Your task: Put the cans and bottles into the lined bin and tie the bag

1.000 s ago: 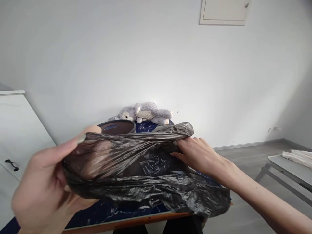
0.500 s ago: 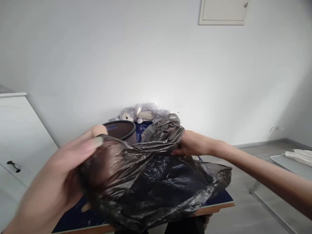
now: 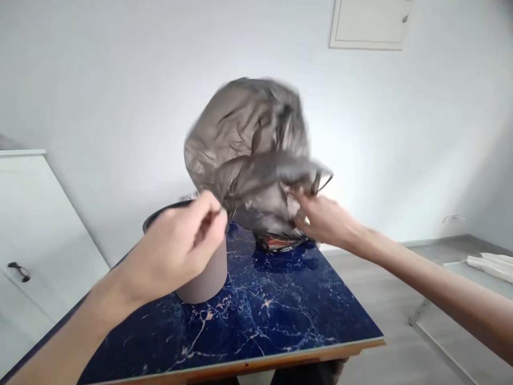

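Note:
A thin dark plastic bag [image 3: 250,144] billows up in the air above the far half of the table, blurred by motion. My left hand [image 3: 182,248] is closed in a pinch on the bag's left edge, just in front of a round grey-brown bin [image 3: 204,283] that stands on the table. My right hand [image 3: 326,219] is closed on the bag's right edge, over the table's far right side. The bag hides whatever lies at the back of the table.
The table has a dark blue marbled top [image 3: 260,310] with a wooden front edge. A white cabinet [image 3: 28,224] with a black handle stands at the left. A white wall panel [image 3: 368,24] hangs up high. A low grey frame with white cloth [image 3: 489,262] sits on the floor at right.
Both hands have moved forward and up, away from me. The bag has flung upward from a low stretched bundle into an inflated shape, uncovering the table top and bin and hiding the plush toy.

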The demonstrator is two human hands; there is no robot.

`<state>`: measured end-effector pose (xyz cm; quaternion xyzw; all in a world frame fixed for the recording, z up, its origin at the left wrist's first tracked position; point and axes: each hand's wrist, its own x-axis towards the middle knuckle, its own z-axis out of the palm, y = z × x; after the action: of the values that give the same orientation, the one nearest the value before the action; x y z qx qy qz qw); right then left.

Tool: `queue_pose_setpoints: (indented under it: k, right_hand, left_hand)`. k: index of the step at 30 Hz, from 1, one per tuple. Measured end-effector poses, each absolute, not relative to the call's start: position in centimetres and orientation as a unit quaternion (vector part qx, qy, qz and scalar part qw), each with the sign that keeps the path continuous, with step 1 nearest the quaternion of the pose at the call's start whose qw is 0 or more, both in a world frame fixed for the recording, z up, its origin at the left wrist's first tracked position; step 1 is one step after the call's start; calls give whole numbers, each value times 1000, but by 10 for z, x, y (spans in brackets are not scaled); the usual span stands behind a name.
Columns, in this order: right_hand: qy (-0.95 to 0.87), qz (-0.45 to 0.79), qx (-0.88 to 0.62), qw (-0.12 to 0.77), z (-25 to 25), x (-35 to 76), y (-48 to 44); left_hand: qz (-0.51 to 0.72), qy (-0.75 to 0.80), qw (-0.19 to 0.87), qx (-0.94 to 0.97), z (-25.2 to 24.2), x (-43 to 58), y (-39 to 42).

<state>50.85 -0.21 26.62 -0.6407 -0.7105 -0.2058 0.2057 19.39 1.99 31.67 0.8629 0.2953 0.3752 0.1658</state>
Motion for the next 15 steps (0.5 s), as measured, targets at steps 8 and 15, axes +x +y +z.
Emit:
queue_pose_setpoints:
  k: [8,15]
  right_hand:
    - [-724,-42,-681,102,257,531,-30]
    - [-679,-221,-679,171,288,541,-65]
  left_hand:
    - [361,273,322,831,326,184,27]
    - [424,262,389,775,342,192,18]
